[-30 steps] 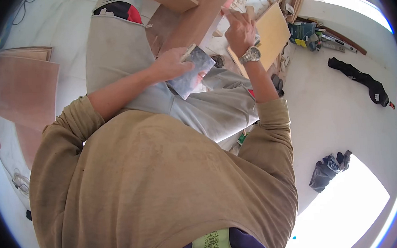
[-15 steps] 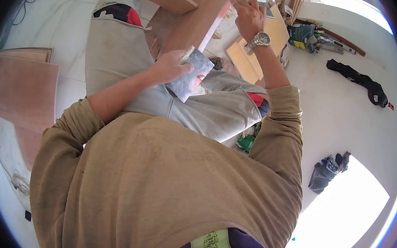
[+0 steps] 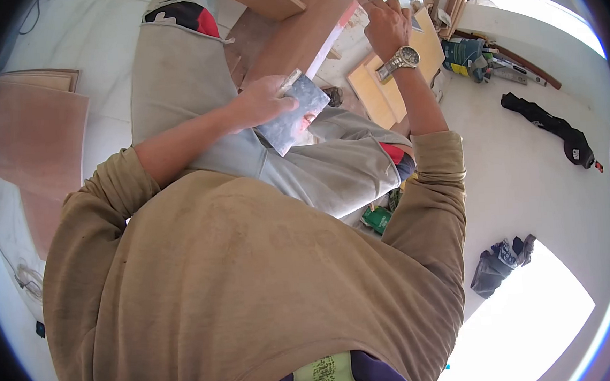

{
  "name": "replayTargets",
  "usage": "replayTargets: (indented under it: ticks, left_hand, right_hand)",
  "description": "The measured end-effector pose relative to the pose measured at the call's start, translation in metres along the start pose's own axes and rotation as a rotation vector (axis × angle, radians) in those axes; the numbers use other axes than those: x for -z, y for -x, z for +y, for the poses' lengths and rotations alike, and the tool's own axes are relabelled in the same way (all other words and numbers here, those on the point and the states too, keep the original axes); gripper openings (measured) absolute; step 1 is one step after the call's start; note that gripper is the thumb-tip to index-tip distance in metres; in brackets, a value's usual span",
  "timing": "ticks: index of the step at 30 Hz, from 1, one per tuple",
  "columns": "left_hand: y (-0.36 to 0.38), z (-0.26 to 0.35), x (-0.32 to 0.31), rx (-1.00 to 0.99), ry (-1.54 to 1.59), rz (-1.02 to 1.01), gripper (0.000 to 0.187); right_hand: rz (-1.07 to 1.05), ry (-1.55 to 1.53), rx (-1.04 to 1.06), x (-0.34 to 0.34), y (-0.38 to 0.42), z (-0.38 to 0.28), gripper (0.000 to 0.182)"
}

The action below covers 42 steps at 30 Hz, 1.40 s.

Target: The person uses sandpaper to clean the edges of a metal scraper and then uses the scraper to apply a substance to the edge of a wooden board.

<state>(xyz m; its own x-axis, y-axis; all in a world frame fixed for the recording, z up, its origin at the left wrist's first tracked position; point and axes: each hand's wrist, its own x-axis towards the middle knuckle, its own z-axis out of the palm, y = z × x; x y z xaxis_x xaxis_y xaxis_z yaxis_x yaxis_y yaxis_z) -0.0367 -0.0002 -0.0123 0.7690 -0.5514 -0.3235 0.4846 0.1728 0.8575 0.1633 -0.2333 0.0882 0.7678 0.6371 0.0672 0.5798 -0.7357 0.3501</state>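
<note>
My left hand [image 3: 263,103] grips a flat, square grey metal putty spreader [image 3: 293,114] by its pale-edged back, over my lap. Pinkish putty is smeared near its lower right edge. My right hand [image 3: 387,30], with a watch on the wrist, is closed at the edge of a long reddish-brown wooden board [image 3: 303,40]. A small grey blade of a second putty spreader [image 3: 416,25] shows just beyond its knuckles; the rest is hidden by the hand. Pink filler [image 3: 341,31] runs along the board's edge beside my right hand.
Yellowish wood panels [image 3: 376,92] lie under my right forearm. Brown sheets [image 3: 36,130] lie at the left. A labelled tub [image 3: 464,58] and tools stand at the right, near dark cloths [image 3: 549,123]. A green packet [image 3: 376,217] lies by my leg.
My right hand has shifted slightly downward and its wrist has turned, so less of the spreader's blade shows. My left hand stays nearly still.
</note>
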Motion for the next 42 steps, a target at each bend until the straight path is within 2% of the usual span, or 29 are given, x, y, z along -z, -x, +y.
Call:
replayTargets:
  ticks: [2,7,10,14,17,23,34,42]
  left_hand:
    - [0.005,0.01,-0.003,0.028,-0.014,0.011,0.03]
    - [0.006,0.015,-0.004,0.009,-0.069,0.048,0.035]
    - [0.0,0.001,-0.001,-0.032,-0.045,0.034,0.037]
    - [0.007,0.015,-0.004,0.053,0.13,-0.028,0.038]
    - [0.005,0.011,-0.003,0.009,-0.005,0.035,0.039]
    - [0.001,0.001,-0.003,-0.003,0.025,0.037,0.038]
    - [0.003,0.007,-0.003,-0.008,-0.051,0.055,0.038]
    - [0.008,0.016,-0.004,0.022,-0.065,0.062,0.039]
  right_hand:
    - [-0.024,0.001,0.038,0.0,0.003,-0.003,0.044]
    - [-0.036,-0.096,0.162,0.024,0.035,-0.048,0.038]
    - [-0.052,-0.185,0.131,0.032,0.038,-0.053,0.036]
    - [0.041,-0.157,-0.139,-0.005,0.014,-0.01,0.05]
    - [0.075,-0.127,-0.184,-0.025,0.006,0.006,0.055]
    - [0.064,-0.189,-0.116,-0.025,0.019,-0.006,0.057]
    - [0.034,-0.256,0.01,0.014,0.058,-0.059,0.054]
    - [0.057,-0.118,0.025,0.015,0.042,-0.041,0.052]
